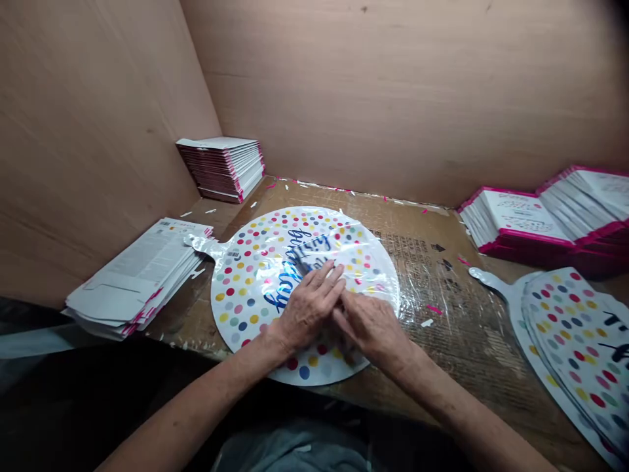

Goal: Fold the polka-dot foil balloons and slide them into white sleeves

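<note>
A flat, round foil balloon [260, 255] lies in front of me, white with many-coloured dots and blue lettering that includes "birthday". Its narrow tail [204, 245] points left. My left hand [307, 305] rests on the balloon's middle, fingers stretched out and close together, nothing held in them. Against its fingertips, from the right, comes my right hand [371, 321], also on the balloon; its fingers bend inward and are partly hidden, so whether they pinch the foil cannot be seen. Creases and shine run across the foil around both hands.
Cardboard [427, 288] covers the work surface, with pink and white scraps on it. More dotted balloons [565, 334] lie stacked at right. Pink-edged card packs [525, 216] stand behind them. Another card stack [221, 167] and loose printed sleeves [132, 275] sit left. Wooden panels [393, 92] enclose the back and left.
</note>
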Action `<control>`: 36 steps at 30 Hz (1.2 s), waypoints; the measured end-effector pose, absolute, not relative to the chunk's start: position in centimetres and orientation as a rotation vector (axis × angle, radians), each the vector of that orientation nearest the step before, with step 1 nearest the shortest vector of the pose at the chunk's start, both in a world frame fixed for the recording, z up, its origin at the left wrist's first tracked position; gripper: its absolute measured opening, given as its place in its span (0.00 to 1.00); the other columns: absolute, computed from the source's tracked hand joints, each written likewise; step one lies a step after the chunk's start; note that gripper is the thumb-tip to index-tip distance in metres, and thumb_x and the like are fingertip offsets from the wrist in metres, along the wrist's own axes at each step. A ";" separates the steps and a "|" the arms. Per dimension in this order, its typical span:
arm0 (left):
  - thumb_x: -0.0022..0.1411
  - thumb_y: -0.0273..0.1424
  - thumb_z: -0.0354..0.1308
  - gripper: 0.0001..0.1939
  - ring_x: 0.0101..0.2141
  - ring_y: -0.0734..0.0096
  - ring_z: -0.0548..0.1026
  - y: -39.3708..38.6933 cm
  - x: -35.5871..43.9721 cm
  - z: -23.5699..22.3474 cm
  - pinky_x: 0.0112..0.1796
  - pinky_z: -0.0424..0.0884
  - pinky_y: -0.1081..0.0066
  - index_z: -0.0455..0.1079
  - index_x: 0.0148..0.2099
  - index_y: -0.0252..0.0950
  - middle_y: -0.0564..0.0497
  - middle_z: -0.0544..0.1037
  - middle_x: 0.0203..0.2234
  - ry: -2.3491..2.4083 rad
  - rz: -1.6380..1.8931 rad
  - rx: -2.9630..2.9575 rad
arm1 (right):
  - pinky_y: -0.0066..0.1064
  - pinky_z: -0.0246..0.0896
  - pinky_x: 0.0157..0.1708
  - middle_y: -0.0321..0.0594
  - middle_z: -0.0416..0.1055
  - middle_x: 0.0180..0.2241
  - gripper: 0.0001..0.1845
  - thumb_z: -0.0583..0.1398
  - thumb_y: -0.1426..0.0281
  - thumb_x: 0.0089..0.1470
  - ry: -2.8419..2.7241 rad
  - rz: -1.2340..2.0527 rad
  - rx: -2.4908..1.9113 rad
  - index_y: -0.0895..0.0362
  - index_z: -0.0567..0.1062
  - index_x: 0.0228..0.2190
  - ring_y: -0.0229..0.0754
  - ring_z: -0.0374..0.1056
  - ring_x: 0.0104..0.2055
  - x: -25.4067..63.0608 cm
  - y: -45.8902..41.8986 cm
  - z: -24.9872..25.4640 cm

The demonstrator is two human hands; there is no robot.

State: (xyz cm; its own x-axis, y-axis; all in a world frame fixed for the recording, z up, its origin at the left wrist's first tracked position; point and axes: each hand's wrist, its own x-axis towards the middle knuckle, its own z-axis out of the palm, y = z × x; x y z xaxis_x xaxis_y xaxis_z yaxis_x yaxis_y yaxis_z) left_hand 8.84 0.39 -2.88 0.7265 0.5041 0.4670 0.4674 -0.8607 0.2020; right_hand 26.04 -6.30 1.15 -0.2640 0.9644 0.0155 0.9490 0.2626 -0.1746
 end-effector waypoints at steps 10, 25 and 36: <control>0.64 0.23 0.49 0.15 0.63 0.58 0.62 -0.2 -0.4 -4.0 0.58 0.67 0.56 0.75 0.46 0.38 0.42 0.70 0.58 0.836 0.878 2.495 | 0.45 0.60 0.58 0.56 0.63 0.61 0.25 0.53 0.73 0.62 -2.580 -0.072 -1.017 0.61 0.65 0.60 0.49 0.61 0.62 29.1 -3.4 -3.5; 0.62 0.32 0.59 0.25 0.33 0.62 0.78 -1.8 -0.4 -4.5 0.39 0.72 0.66 0.62 0.60 0.32 0.53 0.77 0.25 1.985 0.857 1.863 | 0.30 0.53 0.27 0.41 0.75 0.25 0.31 0.50 0.45 0.61 -2.140 0.499 -1.892 0.54 0.77 0.25 0.44 0.71 0.30 21.0 4.8 -2.1; 0.58 0.38 0.64 0.32 0.41 0.64 0.79 -0.7 -3.4 -5.0 0.43 0.74 0.66 0.60 0.62 0.36 0.48 0.81 0.39 1.497 1.138 1.959 | 0.32 0.64 0.36 0.43 0.76 0.34 0.17 0.53 0.57 0.62 -2.255 0.465 -1.076 0.55 0.75 0.35 0.44 0.72 0.36 23.3 3.6 -2.6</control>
